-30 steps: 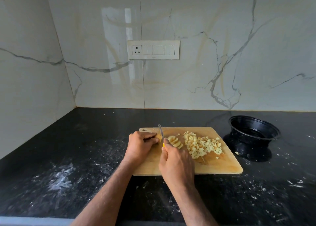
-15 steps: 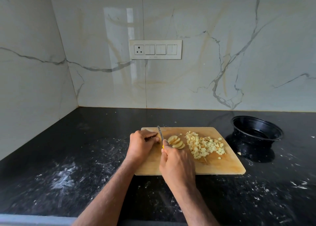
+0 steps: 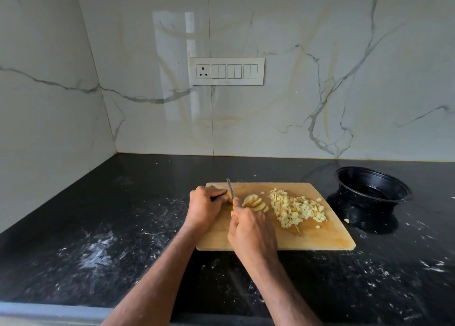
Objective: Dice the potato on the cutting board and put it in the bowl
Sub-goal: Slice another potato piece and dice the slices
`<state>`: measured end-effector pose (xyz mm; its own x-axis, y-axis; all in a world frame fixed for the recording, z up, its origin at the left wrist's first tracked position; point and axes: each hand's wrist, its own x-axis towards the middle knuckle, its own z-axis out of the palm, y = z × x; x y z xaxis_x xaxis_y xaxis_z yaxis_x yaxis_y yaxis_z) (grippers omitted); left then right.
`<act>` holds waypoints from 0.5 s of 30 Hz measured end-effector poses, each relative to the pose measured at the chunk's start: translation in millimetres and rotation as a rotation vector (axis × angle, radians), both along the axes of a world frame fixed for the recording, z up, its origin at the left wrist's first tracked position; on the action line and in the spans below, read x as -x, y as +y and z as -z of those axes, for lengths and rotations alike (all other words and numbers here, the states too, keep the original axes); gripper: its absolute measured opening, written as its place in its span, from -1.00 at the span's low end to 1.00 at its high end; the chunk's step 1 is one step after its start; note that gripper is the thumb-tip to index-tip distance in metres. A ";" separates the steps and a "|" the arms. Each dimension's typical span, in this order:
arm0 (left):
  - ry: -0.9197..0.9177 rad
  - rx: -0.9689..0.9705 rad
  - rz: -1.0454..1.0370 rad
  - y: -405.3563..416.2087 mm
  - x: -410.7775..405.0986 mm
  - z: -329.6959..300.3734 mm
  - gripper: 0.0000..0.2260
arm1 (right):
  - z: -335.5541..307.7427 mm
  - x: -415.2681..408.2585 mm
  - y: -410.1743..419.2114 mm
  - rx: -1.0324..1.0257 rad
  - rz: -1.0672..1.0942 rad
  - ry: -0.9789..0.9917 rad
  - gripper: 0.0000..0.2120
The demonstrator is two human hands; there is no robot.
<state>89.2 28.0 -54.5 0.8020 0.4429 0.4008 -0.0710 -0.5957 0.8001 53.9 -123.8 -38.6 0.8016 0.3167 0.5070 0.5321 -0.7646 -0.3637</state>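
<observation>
A wooden cutting board point(image 3: 327, 239) lies on the black counter. My right hand point(image 3: 251, 229) grips a knife point(image 3: 230, 189), its blade pointing away from me at the board's left part. My left hand point(image 3: 206, 205) has its fingers curled over the remaining potato piece just left of the blade; the piece is almost hidden. Right of the blade lie several fanned potato slices point(image 3: 256, 202). Farther right is a pile of diced potato point(image 3: 298, 208). A black bowl point(image 3: 371, 186) stands tilted on the counter, right of the board.
The black counter point(image 3: 98, 239) carries white smears and small scraps, one scrap point(image 3: 346, 220) beside the bowl. Marble walls close the back and left. A switch panel point(image 3: 226, 71) sits on the back wall. The counter's front edge runs along the bottom.
The view has shifted slightly. Both hands stay at the same spot on the board, with the blade between my left hand and the slices.
</observation>
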 end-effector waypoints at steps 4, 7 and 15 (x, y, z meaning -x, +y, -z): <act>0.003 0.024 -0.017 -2.4 2.3 -3.0 -0.83 | -1.9 -1.1 2.5 -0.001 0.003 0.013 -0.68; 0.002 0.023 -0.019 -3.5 3.2 -4.3 -0.84 | -3.1 -0.9 4.1 0.003 0.003 0.018 -0.68; 0.009 0.002 -0.022 -3.2 5.1 -6.4 -0.85 | 1.9 -6.8 7.5 0.024 -0.019 0.026 -0.69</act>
